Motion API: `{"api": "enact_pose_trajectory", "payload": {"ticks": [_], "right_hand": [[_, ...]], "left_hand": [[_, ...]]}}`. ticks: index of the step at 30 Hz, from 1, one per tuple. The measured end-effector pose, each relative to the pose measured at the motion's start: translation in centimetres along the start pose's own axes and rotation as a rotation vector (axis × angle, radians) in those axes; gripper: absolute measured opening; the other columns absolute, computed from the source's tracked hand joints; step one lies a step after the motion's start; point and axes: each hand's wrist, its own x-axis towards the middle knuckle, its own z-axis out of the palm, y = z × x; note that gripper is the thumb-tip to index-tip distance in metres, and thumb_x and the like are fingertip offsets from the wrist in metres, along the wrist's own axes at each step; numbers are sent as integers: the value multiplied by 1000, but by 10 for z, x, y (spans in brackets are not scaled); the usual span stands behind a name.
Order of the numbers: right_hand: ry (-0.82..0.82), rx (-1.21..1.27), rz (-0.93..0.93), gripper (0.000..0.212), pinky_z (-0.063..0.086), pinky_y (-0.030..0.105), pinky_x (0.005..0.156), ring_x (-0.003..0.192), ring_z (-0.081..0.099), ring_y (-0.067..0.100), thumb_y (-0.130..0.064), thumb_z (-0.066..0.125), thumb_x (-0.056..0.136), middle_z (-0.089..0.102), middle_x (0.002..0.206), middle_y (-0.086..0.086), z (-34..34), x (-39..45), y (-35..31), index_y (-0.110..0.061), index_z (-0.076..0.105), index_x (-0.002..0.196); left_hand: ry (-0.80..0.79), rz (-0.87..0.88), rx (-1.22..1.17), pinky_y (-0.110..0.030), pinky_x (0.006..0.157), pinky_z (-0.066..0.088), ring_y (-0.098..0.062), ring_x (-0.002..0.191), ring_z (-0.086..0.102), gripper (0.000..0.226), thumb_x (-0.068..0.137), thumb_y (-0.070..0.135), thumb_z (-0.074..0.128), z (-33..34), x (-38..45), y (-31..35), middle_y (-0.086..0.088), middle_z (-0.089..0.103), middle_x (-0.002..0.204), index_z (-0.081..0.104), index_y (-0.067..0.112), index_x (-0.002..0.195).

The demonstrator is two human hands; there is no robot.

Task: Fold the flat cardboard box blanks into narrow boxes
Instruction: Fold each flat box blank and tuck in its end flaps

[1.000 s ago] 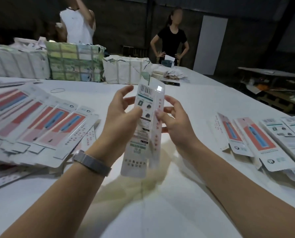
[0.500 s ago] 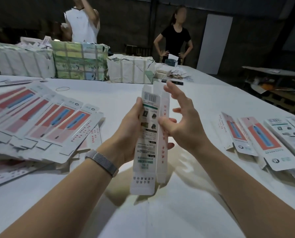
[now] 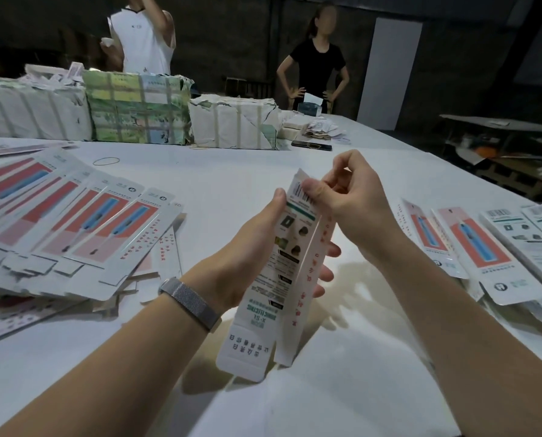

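Observation:
A narrow white box [image 3: 287, 266], printed with a barcode and small pictures, stands upright above the white table [image 3: 232, 184], its bottom flap hanging open. My left hand [image 3: 250, 247] grips its middle from the left, fingers wrapped behind. My right hand [image 3: 345, 197] pinches the top flap by the barcode, fingers curled over the upper end. A fanned pile of flat blanks [image 3: 74, 225] with red and blue print lies at the left. More boxes or blanks [image 3: 484, 244] lie in a row at the right; which they are is hard to tell.
Wrapped paper bundles [image 3: 137, 111] line the table's far side, with a dark phone [image 3: 310, 146] and loose papers beside them. A rubber band [image 3: 105, 161] lies on the table. Two people stand beyond the far edge. The table's right edge drops to a dark floor.
The box has come lower and closer to me. My right hand moved from the box's side up to its top end and curled onto the flap. My left hand kept its hold.

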Motion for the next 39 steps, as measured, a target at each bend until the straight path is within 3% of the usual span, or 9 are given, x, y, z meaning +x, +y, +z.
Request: {"api": "enact_pose_trajectory", "payload": {"ticks": [5, 11, 15, 18, 20, 32, 34, 36, 39], "right_hand": [[-100, 24, 75, 33, 58, 47, 68, 83, 70, 36, -20, 69, 91, 58, 92, 35, -11, 4, -4, -15, 37, 85], [-189, 85, 114, 33, 59, 50, 76, 83, 74, 20, -9, 64, 94, 58, 65, 0, -21, 6, -4, -14, 35, 79], [-112, 39, 59, 31, 58, 51, 78, 83, 69, 26, -14, 70, 91, 58, 75, 8, -18, 3, -3, -16, 42, 79], [30, 91, -8, 20, 55, 43, 85, 89, 60, 18, -19, 71, 89, 61, 95, -1, -7, -2, 0, -23, 52, 90], [63, 148, 28, 22, 52, 32, 83, 100, 59, 13, -25, 69, 88, 60, 112, -7, 4, -7, 2, -29, 55, 104], [-67, 334, -29, 47, 57, 27, 70, 103, 67, 12, -11, 56, 93, 59, 126, -14, 19, -17, 7, -43, 47, 128], [-94, 395, 10, 44, 59, 37, 68, 99, 70, 20, -11, 52, 88, 65, 119, -7, 18, -16, 7, -36, 52, 124], [-126, 431, 56, 39, 58, 52, 80, 98, 70, 28, -10, 52, 85, 68, 108, -2, 16, -14, 10, -30, 55, 119], [-134, 431, 80, 36, 58, 46, 90, 98, 69, 28, -9, 54, 81, 67, 95, -2, 14, -12, 13, -26, 59, 112]], "left_hand": [[-18, -29, 19, -45, 70, 62, -35, 80, 72, 75, 101, 67, 17, 4, 3, -1, -21, 72, 113, 59, 11, 129], [90, 20, 118, -38, 62, 58, -29, 73, 70, 63, 104, 61, 23, 6, 3, -4, -14, 73, 100, 62, 13, 118], [129, 63, 136, -33, 57, 57, -26, 68, 71, 62, 104, 61, 25, 7, 3, -8, -13, 74, 91, 57, 12, 124], [221, 230, 106, -39, 58, 58, -30, 70, 70, 45, 106, 56, 27, 7, 5, -8, -14, 74, 92, 36, 40, 147], [288, 326, 95, -40, 57, 59, -30, 69, 70, 38, 107, 51, 27, 5, 5, -5, -10, 74, 88, 29, 56, 145], [250, 319, -69, -50, 69, 61, -35, 78, 71, 38, 106, 51, 29, 9, 4, -8, -20, 67, 103, 39, 42, 141], [207, 303, -91, -52, 69, 61, -37, 78, 69, 35, 107, 50, 29, 11, 4, -9, -24, 61, 107, 38, 40, 139], [216, 317, -69, -49, 65, 61, -36, 74, 69, 27, 108, 46, 28, 12, 5, -10, -24, 59, 105, 38, 40, 132], [271, 336, 9, -45, 61, 60, -34, 68, 69, 24, 108, 45, 27, 11, 8, -12, -22, 60, 98, 37, 39, 129]]}}
